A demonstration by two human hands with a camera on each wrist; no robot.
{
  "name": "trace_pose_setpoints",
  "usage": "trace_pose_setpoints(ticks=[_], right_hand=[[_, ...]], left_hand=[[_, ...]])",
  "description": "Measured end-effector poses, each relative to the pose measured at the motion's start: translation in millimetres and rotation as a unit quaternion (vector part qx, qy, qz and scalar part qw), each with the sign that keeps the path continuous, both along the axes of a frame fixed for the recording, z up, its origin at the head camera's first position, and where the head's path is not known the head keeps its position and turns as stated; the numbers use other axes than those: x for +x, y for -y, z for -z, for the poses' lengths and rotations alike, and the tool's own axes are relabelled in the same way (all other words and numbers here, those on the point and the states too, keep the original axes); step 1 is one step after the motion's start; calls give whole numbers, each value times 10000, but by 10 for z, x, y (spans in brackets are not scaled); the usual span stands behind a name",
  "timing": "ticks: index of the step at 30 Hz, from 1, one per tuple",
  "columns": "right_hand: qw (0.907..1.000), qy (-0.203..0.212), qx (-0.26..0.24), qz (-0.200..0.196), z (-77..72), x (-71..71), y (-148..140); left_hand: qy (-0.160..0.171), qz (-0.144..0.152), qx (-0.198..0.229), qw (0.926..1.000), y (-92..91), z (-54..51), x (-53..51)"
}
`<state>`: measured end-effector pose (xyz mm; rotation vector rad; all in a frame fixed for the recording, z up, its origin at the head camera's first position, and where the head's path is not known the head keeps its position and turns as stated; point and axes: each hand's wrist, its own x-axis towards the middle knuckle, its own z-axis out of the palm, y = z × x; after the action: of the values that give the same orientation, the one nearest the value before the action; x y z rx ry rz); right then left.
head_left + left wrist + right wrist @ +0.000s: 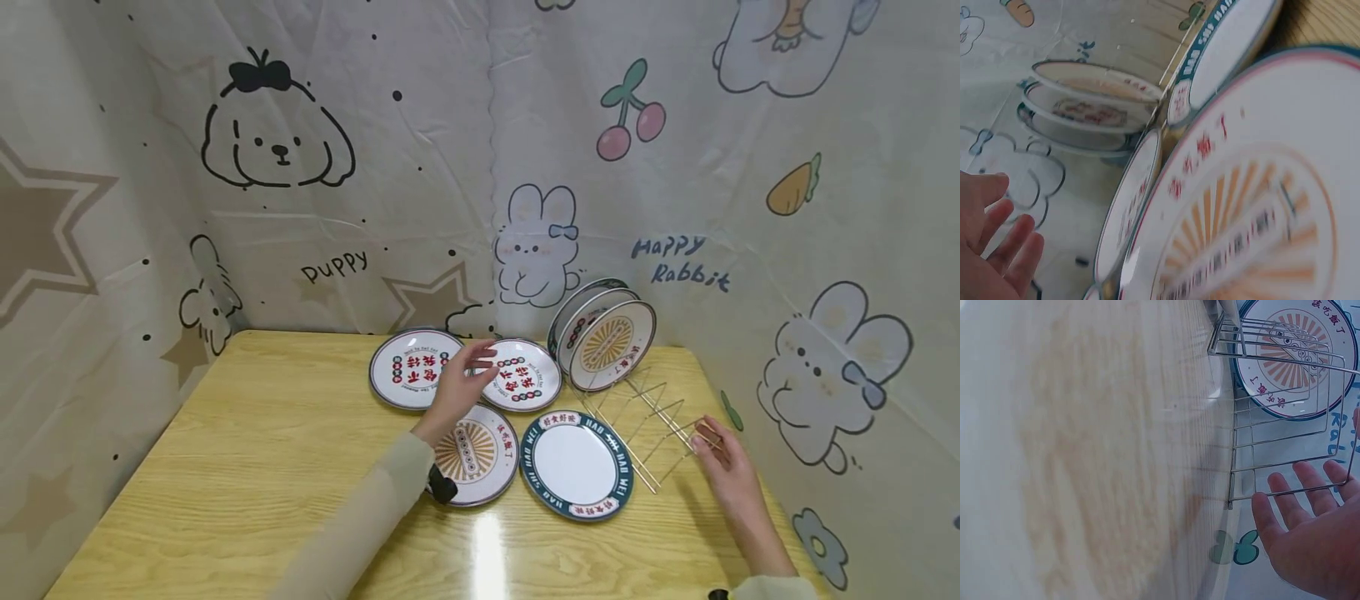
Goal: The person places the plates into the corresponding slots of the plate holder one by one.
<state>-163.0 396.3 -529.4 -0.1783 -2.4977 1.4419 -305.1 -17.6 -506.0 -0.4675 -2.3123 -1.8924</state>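
Note:
My left hand (pixel 459 390) hovers above the plates with loosely extended fingers and nothing in it. Beneath it lies a white sunburst plate (pixel 480 450); behind that are two plates with red lettering, one to the left (pixel 401 387) and one to the right (pixel 528 379). My right hand (pixel 1316 537) grips the near end of a wire plate rack (pixel 1232 456), fingers and thumb on either side of the end wire. Several plates stand upright in the rack's far end, the front one a sunburst plate (pixel 613 346). Left of the rack lies a teal-rimmed plate (pixel 576 458).
A wooden table (pixel 247 467) carries everything. Patterned cloth (pixel 420 208) hangs along its back and both sides, close behind the upright plates. The right hand works near the table's right edge.

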Motion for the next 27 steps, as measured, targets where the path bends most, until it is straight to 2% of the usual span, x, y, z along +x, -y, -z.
trace_pose_setpoints(ticks=[4, 8, 11, 14, 18, 20, 22, 27], right_hand=[[10000, 25, 12, -3, -2, 6, -9], [10000, 8, 13, 13, 0, -1, -10], [10000, -34, 16, 41, 5, -8, -1], [10000, -66, 33, 52, 9, -3, -1], [10000, -60, 49, 41, 10, -3, -10], [10000, -35, 53, 28, 5, -4, -14], [10000, -10, 56, 24, -2, -5, -14], [10000, -14, 59, 19, -2, -4, -7]], left_hand=[[-61, -312, -162, 9994, 419, 51, 30], [-14, -685, -120, 9976, 850, 91, 69], [154, -1018, -145, 9946, 1137, 121, 84], [369, -1462, -383, 9878, 1372, 181, 75], [606, -2035, -576, 9755, 1598, 264, 59], [682, -2205, -642, 9709, 1673, 295, 53], [782, -2274, -651, 9685, 1725, 321, 51], [1237, -2189, -769, 9648, 1771, 386, 52]])
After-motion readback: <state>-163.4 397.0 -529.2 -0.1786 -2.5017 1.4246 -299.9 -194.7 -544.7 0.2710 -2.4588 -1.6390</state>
